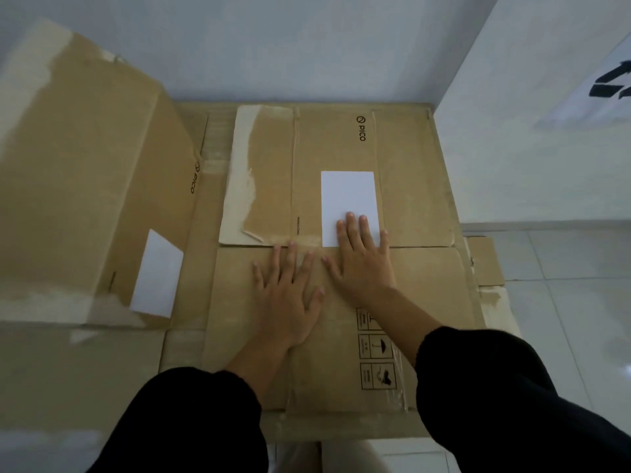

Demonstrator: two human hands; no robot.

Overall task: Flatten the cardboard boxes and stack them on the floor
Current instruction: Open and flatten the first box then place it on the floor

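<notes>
Cardboard box (341, 199) lies flattened under left hand (290, 298) and right hand (363, 257), fingers spread flat.

Head-worn view, steeply downward, close overhead

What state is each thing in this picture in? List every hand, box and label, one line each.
stack: flattened cardboard, lying flat.
top box: flattened, lying on the stack.
white label: stuck on the top box, partly under a hand.
left box: not flattened, surface torn.
left hand: open, pressing flat on the top box.
right hand: open, fingertips on the white label.
</notes>
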